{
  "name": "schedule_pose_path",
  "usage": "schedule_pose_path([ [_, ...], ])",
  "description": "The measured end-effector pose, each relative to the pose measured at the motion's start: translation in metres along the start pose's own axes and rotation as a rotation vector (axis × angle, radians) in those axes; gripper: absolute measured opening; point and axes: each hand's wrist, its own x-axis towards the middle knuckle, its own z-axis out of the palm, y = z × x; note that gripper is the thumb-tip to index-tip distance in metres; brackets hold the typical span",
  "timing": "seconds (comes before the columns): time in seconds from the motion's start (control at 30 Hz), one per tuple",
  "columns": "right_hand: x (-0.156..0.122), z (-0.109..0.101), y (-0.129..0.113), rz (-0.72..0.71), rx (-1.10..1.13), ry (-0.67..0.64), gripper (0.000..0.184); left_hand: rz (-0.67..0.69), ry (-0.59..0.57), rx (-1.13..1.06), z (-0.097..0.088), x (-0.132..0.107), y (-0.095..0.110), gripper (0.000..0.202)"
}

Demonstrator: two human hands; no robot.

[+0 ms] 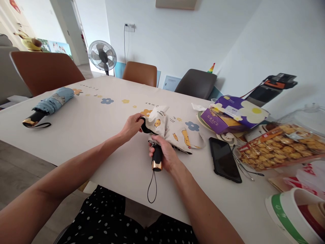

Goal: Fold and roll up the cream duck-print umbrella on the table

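At the near edge of the counter (pixel 109 115), seen from the head camera, it's a two-handed hold on a white umbrella (pixel 175 134) printed with yellow cartoon figures! The left hand (pixel 134 124) has its fingers closed, pinching a fold of the fabric's dark-lined edge. Just beside it, the right hand (pixel 165 151) wraps the top of the black handle (pixel 157 155), fingers curled round, thumb up against the gathered cloth. The canopy lies loose and bunched, spreading off to the right, while the thin wrist loop (pixel 156 189) dangles from the gold-coloured end, nearest the person. Out on the left, well apart, lies a blue umbrella (pixel 54 101), rolled up. And over on the right, a dark phone (pixel 225 159) lies face up, close to a purple box (pixel 224 117) and a container of cookies (pixel 281 147).
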Motion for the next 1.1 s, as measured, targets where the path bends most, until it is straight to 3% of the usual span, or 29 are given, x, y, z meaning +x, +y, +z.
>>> schedule_pose_path([
  [1.1, -0.0023, 0.0017, -0.001, 0.008, -0.021, 0.005, 0.015, 0.011, -0.074, 0.113, 0.0046, -0.0046, 0.0009, 0.021],
])
